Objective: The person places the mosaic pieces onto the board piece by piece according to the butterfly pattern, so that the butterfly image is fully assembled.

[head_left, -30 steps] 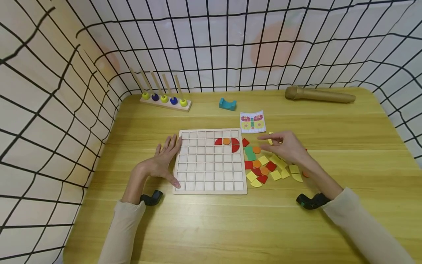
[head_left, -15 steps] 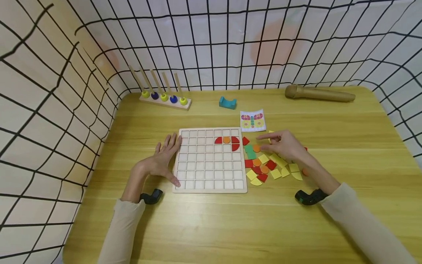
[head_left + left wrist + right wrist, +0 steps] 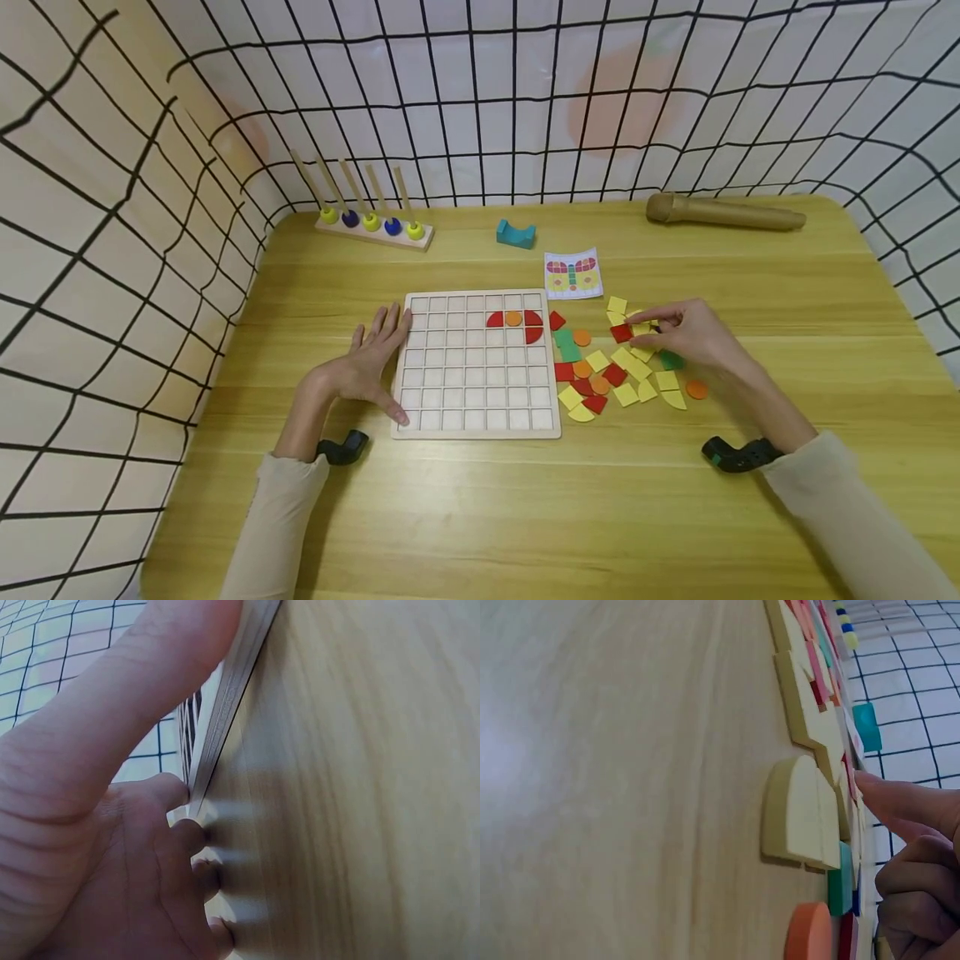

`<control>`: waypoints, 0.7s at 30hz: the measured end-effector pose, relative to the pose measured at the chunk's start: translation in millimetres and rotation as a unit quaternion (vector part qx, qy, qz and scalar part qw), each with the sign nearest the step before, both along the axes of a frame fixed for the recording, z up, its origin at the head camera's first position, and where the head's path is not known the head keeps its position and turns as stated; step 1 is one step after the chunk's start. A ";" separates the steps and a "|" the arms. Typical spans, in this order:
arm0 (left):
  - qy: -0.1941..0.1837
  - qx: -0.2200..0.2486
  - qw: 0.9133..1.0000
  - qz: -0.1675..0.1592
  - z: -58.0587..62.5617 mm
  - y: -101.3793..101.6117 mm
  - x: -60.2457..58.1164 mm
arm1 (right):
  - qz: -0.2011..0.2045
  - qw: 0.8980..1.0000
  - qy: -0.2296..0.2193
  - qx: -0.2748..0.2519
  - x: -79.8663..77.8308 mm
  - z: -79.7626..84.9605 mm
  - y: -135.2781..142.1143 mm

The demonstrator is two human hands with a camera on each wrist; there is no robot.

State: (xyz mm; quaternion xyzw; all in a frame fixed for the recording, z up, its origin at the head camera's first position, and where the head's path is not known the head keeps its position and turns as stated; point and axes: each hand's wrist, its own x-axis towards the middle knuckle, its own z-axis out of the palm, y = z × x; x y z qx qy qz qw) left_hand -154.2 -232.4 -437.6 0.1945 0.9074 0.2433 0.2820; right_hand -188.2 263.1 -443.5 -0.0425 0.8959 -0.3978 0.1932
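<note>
A pale wooden grid board [image 3: 476, 432] lies mid-table, with red pieces and an orange disc [image 3: 513, 318] in its upper right cells. My left hand [image 3: 367, 367] is spread against its left edge, with the thumb near the lower corner; in the left wrist view the thumb [image 3: 135, 690] lies along the board's side [image 3: 232, 690]. My right hand [image 3: 690, 333] is over the loose pieces, thumb and index finger extended and apart at the right side of a red square [image 3: 621, 333]. Whether they press on it is unclear. The other right fingers [image 3: 919, 881] are curled.
Loose yellow pieces [image 3: 626, 395], red pieces [image 3: 595, 405], green pieces [image 3: 567, 344] and an orange disc [image 3: 697, 389] lie right of the board. Behind stand a butterfly pattern card [image 3: 573, 273], a teal block [image 3: 516, 234], a peg bead stand [image 3: 375, 231] and a wooden stick [image 3: 723, 212].
My right hand has moved right, away from the board's edge, to the red square, uncovering yellow, red and green pieces. The left hand has stayed on the board.
</note>
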 end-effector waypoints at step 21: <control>-0.002 0.005 1.000 -0.001 -0.7 -0.5 0.0 | 0.023 0.999 0.037 0.027 1.9 0.0 -17.7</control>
